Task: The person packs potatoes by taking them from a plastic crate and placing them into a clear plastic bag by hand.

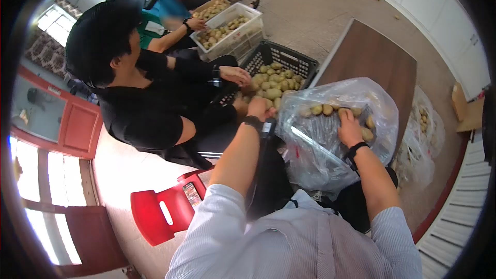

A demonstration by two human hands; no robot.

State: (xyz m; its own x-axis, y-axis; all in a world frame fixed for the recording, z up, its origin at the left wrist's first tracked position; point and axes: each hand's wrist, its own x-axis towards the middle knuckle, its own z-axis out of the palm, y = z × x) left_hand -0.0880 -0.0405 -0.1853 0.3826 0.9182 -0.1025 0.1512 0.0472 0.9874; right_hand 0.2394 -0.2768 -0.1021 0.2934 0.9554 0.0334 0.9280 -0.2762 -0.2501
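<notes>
My left hand [260, 108] reaches over the near edge of a black crate [299, 61] of potatoes [274, 85]. Its fingers are curled, and whatever is in them is hidden. Inside a clear plastic bag [305, 144], my right hand [351, 128] has its fingers closed around a potato [342, 112] at the bag's far side. More potatoes [327, 109] form a curved row along the inner wall of the bag. The bag stands open in front of me, beside the crate.
A co-worker [139, 82] sits at my left, with a hand [235, 75] over the crate. Beyond it stands a white crate [243, 39] of potatoes. A brown table [367, 59] lies ahead, a bag of potatoes [423, 124] at right, a red chair [165, 206] at left.
</notes>
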